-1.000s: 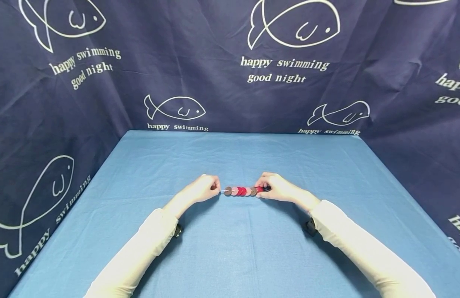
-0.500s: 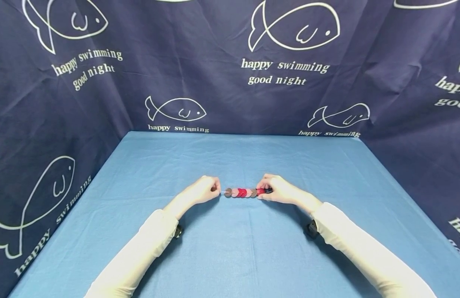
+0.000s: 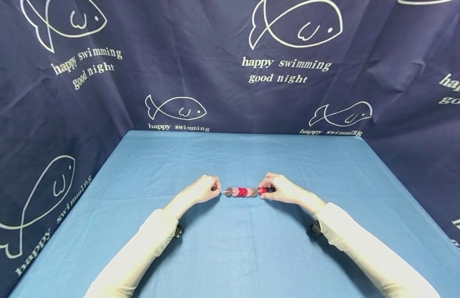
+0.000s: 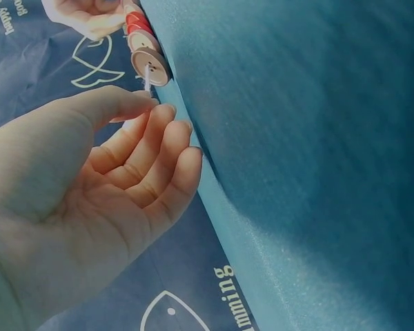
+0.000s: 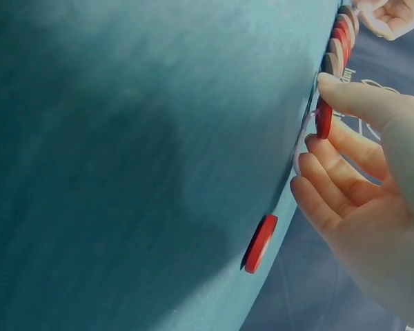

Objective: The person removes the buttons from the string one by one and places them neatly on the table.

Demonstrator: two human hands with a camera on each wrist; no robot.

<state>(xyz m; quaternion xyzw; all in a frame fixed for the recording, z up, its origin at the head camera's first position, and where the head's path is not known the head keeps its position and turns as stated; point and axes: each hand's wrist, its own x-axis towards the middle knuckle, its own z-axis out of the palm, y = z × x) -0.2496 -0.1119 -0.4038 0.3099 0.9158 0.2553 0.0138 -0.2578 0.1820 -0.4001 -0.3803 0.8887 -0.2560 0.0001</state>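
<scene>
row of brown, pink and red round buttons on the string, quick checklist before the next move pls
1. Left hand pinching the thin white string: ok.
2. Right hand holding the end red round button: ok.
3. String through that button: ok, it emerges from the face.
4. String's far end free: cannot tell, the right hand hides it.
5. Loose red round button strung: not ok, it lies on the blue cloth.

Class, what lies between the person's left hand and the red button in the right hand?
The head view shows it: from the left hand, a short bit of string, then a row of brown, pink, red, pink and brown buttons.
</scene>
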